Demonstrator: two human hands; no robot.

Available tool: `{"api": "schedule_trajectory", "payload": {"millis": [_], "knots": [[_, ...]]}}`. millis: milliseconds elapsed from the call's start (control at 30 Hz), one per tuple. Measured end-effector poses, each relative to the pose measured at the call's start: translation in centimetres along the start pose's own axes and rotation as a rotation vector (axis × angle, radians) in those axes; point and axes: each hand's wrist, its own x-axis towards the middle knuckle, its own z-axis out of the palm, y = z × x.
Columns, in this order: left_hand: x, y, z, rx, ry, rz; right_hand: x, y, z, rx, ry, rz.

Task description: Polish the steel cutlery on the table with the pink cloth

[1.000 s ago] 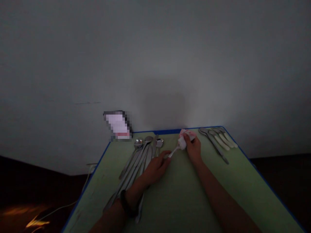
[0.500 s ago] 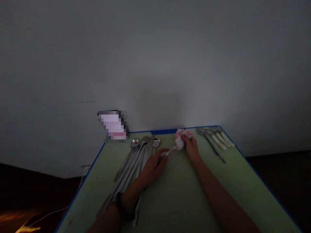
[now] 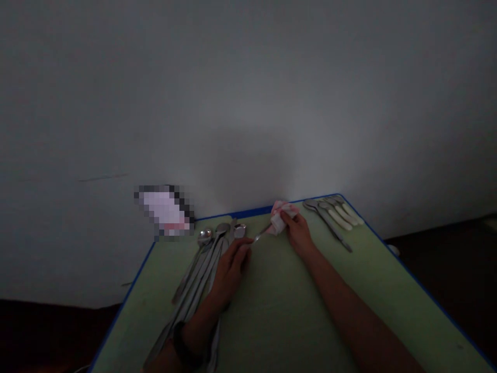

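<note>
My left hand [image 3: 232,265] is closed, fingertips pinching the near end of a slim utensil [image 3: 259,237] just above the green table [image 3: 295,311]. It appears to steady the piece. My right hand [image 3: 297,231] is clenched on a crumpled white-and-pink cloth [image 3: 278,217], which wraps the utensil's far end, so I cannot tell what kind of utensil it is. The long metal cutlery [image 3: 202,269] lies bunched under my left wrist. The pale-handled spoons [image 3: 338,214] sit in a neat row to the right, well apart, apparently sorted.
</note>
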Motion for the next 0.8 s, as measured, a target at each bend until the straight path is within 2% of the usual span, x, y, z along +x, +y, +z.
{"api": "schedule_trajectory", "payload": {"millis": [133,267,400,500,667,800], "knots": [[-0.1,-0.1,0.0,-0.12,-0.022,0.01,0.4,0.2,-0.3,0.056,0.006,0.032],[-0.1,-0.1,-0.2,-0.132,-0.058,0.105,0.3,0.2,-0.3,0.074,0.008,0.055],[0.1,-0.2,-0.1,-0.093,-0.017,0.155,0.1,-0.2,-0.1,0.08,-0.015,0.081],[0.2,-0.3,0.0,-0.091,-0.002,0.185,-0.3,-0.5,0.0,0.082,-0.089,0.14],[-0.1,-0.5,-0.2,0.039,0.011,0.189,-1.1,-1.0,0.2,0.089,-0.292,0.291],[-0.2,-0.5,-0.2,0.21,0.016,0.209,-1.0,-0.9,0.3,0.102,-0.25,0.304]]}}
